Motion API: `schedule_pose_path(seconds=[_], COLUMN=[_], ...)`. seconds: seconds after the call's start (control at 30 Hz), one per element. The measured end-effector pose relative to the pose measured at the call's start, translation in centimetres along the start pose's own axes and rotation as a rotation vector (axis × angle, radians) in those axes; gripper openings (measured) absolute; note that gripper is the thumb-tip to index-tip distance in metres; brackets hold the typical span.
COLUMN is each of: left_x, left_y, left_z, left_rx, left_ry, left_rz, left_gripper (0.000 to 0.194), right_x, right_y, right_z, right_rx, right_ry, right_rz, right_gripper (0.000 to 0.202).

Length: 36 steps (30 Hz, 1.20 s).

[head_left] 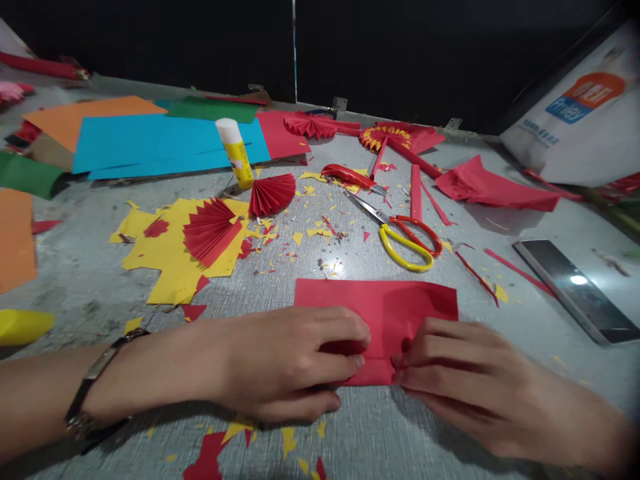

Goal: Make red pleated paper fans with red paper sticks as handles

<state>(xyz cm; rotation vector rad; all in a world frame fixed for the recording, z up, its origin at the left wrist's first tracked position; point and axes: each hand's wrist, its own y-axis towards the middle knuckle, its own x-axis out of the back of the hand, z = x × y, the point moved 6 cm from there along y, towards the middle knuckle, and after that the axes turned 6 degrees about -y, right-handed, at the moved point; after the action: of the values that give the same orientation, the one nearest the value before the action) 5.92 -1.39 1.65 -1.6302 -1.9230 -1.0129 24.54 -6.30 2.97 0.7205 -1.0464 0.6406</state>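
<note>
A red sheet of paper [380, 303] lies on the grey table, with a narrow strip folded along its near edge. My left hand [300, 357] rests over its left part, fingers curled, fingertips pressing the folded strip. At the right part of the same edge, my right hand [460, 380] pinches the paper with its fingers together. Beyond the sheet lie scissors [407, 243] with one yellow and one red handle. A red-handled utility knife [350, 176] is just behind them. Two pleated red paper fans [213, 233] are to the left, one on yellow paper [173, 277].
A glue stick [235, 153] stands upright before blue paper [170, 143]. On the right are a phone [575, 287], a crumpled red sheet [495, 187] and a white bag [575, 127]. Red and yellow scraps litter the table; a dark panel [425, 60] borders its back.
</note>
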Motion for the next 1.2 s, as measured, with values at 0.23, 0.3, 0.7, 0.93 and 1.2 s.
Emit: schedule_pose_path(seconds=[0.23,0.3,0.7,0.93,1.2], left_x=[0.1,0.3,0.3,0.5,0.3], left_y=[0.1,0.1,0.0,0.0,-0.2], left_z=[0.2,0.4,0.5,0.4,0.5], left_rx=[-0.032,-0.015,0.015,0.074,0.07], left_ry=[-0.018,-0.037,-0.006,0.0,0.045], left_rz=[-0.034,-0.067,0.02,0.024,0.029], left_gripper=[0.018,0.021,0.021,0.02,0.019], right_x=[-0.5,-0.5,-0.4,-0.4,-2.9], right_y=[-0.2,-0.6,0.0,1.2,-2.6], right_z=[-0.5,-0.4,0.1,2.8,4.5], right_rx=[-0.044,-0.053,-0.056,0.096,-0.064], right_ry=[0.13,0.066,0.035,-0.206,-0.476], right_rz=[0.032,0.008,0.019,-0.091,-0.175], right_gripper=[0.022,0.023,0.021,0.036,0.034])
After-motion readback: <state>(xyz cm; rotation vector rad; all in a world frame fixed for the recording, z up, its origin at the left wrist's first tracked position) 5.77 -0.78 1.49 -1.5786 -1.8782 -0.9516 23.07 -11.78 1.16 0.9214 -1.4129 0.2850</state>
